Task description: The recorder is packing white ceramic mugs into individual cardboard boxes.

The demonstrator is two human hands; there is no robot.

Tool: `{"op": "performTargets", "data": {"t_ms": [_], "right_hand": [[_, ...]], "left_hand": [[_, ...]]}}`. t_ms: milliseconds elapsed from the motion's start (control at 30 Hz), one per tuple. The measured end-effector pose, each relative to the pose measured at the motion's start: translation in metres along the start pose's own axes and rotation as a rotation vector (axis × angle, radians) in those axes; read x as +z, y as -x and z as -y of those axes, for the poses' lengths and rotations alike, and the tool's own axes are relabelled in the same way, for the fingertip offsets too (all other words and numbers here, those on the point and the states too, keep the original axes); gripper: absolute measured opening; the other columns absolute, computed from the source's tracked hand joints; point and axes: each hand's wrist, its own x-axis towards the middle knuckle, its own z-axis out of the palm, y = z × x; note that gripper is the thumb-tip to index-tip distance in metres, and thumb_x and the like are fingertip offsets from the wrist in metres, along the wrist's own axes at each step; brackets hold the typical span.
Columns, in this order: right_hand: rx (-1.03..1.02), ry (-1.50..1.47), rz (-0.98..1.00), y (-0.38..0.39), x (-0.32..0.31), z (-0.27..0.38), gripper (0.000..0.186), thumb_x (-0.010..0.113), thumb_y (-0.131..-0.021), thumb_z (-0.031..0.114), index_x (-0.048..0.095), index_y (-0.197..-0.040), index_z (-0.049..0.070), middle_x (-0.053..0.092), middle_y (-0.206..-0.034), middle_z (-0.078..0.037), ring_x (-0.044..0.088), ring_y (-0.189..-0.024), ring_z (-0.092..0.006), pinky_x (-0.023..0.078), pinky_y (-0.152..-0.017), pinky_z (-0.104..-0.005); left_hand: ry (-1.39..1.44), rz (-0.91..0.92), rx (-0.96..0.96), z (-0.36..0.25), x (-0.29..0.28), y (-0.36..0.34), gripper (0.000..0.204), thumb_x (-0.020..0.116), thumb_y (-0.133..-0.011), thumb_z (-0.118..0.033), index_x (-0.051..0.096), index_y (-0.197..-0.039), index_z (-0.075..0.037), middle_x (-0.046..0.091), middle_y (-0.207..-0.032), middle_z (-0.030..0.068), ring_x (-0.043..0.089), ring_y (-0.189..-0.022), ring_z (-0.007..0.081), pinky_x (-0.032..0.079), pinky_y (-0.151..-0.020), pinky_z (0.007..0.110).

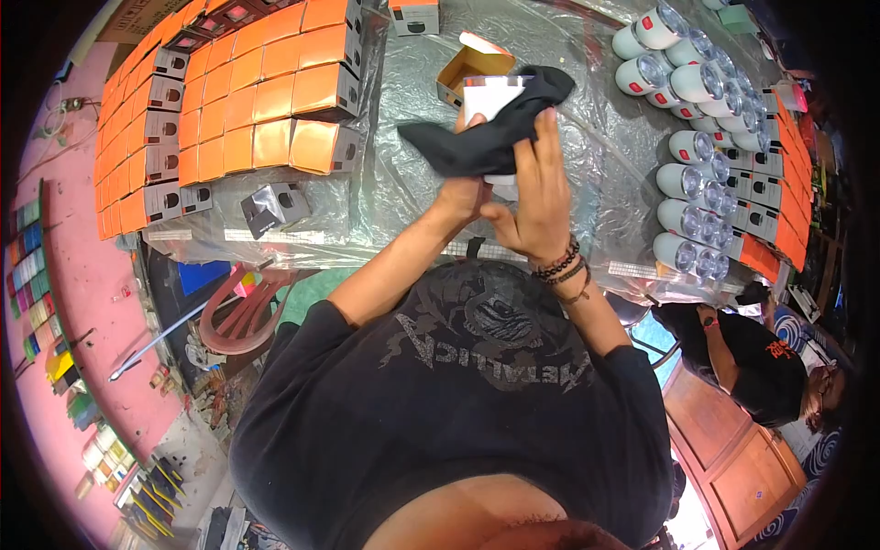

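My left hand (458, 202) is closed round a white tumbler (490, 92), its grip partly hidden under a black cloth (472, 147) draped across the tumbler's middle. The fingers of my right hand (536, 192) are stretched out along the cloth and tumbler, touching the cloth, with the thumb apart. Just behind, an open orange-lidded box (451, 78) stands on the plastic-covered table (376, 211). A grey-and-black box (275, 211) lies left of my hands.
Rows of orange boxes (238, 119) fill the table's left. Several white tumblers (678, 211) stand at the right beside more orange boxes (784, 183). A small box (412, 16) is at the back. Another person (752, 367) is at the lower right.
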Motion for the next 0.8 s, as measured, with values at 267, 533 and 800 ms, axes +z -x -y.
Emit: {"op": "performTargets", "data": {"t_ms": [267,533,800], "right_hand": [[0.024,-0.14,-0.025,-0.001,-0.003,-0.002,0.084,0.06,-0.101,0.058,0.047,-0.152,-0.008,0.051,-0.149,-0.036,0.047,-0.143,-0.0534,0.043,-0.116,-0.0539],[-0.053,-0.037,-0.121,0.003,-0.008,0.002,0.046,0.085,-0.079,0.009,0.076,-0.124,0.005,0.073,-0.127,-0.02,0.07,-0.124,-0.0389,0.061,-0.088,-0.0391],[-0.065,-0.058,-0.207,0.002,-0.005,0.004,0.039,0.083,-0.079,0.004,0.078,-0.118,0.008,0.075,-0.123,-0.016,0.075,-0.114,-0.0359,0.064,-0.086,-0.0381]], "left_hand": [[0.004,0.093,0.036,-0.018,0.002,-0.006,0.069,0.062,-0.105,-0.041,0.035,-0.159,-0.007,0.057,-0.147,0.0131,0.061,-0.132,0.023,0.051,-0.112,0.04],[0.053,0.104,-0.123,-0.043,0.021,-0.006,0.089,0.036,-0.103,-0.07,0.039,-0.157,0.0,0.056,-0.15,0.0206,0.058,-0.137,0.0302,0.049,-0.117,0.045],[0.029,0.099,-0.064,-0.045,0.025,-0.019,0.108,0.035,-0.094,-0.085,0.036,-0.16,0.001,0.047,-0.157,0.0246,0.057,-0.138,0.0352,0.047,-0.119,0.046]]}}
